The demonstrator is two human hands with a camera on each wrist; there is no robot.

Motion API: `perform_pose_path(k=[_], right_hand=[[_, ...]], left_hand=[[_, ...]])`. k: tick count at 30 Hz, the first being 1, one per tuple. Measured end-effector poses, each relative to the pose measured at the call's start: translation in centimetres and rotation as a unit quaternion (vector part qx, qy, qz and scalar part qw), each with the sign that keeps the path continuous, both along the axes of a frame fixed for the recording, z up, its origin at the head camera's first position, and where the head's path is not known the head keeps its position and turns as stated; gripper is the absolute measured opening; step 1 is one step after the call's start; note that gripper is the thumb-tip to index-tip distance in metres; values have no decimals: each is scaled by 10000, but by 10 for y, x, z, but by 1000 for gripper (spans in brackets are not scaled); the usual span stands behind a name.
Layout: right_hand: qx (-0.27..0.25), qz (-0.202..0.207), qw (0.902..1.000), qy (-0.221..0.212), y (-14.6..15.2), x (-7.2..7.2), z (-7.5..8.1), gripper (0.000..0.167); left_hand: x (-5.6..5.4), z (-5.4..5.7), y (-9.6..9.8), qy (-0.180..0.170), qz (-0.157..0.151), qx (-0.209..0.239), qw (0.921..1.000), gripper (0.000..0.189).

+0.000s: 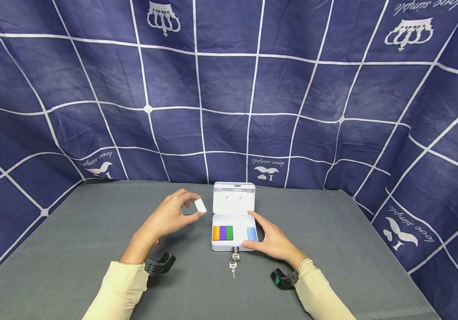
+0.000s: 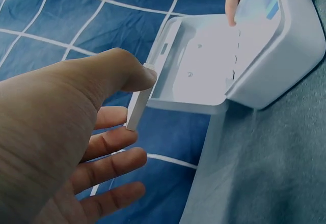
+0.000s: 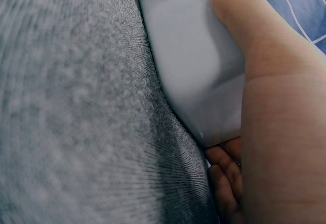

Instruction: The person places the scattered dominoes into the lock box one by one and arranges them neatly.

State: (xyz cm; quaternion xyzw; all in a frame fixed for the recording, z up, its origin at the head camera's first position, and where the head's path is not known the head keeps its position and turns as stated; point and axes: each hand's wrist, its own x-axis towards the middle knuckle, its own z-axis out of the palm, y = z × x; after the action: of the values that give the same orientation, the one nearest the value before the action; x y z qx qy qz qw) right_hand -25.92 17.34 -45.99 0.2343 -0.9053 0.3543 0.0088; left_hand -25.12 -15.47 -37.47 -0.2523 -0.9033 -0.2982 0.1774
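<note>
My left hand (image 1: pixel 173 214) pinches a thin white rectangular block (image 1: pixel 200 205) between thumb and fingers, in the air just left of a white metal lockbox (image 1: pixel 222 247). In the left wrist view the block (image 2: pixel 137 106) shows edge-on, its upper end under the thumb. The box stands with its lid (image 1: pixel 234 201) raised. Inside at the left, orange (image 1: pixel 216 233), purple (image 1: pixel 222 233) and green (image 1: pixel 230 233) blocks lie side by side; a light blue piece (image 1: pixel 251 233) is at the right. My right hand (image 1: pixel 272 240) grips the box's right side, thumb at the front, fingers round the side.
Keys (image 1: pixel 234 266) hang from the lock at the box's front and rest on the grey table (image 1: pixel 197 284). A small reddish thing (image 1: pixel 157 242) is mostly hidden behind the left wrist. A blue, white-lined cloth (image 1: pixel 229 89) hangs behind the table and along its sides.
</note>
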Motion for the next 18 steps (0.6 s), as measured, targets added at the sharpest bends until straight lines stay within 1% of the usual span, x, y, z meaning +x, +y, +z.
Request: perform_pose_path(k=[3,7,18], right_hand=[[-21,5,10000,11,0,1,1,94],[-22,-6,10000,-9,0,1,1,95],[-34,-9,10000,30,1,-1,-2,95]], left_hand=[[0,-1,6,19,-77,22,10000,37],[-1,-1,14,-41,-191,5,9998,37],[-3,-5,32,-103,-605,-153,9980,40]])
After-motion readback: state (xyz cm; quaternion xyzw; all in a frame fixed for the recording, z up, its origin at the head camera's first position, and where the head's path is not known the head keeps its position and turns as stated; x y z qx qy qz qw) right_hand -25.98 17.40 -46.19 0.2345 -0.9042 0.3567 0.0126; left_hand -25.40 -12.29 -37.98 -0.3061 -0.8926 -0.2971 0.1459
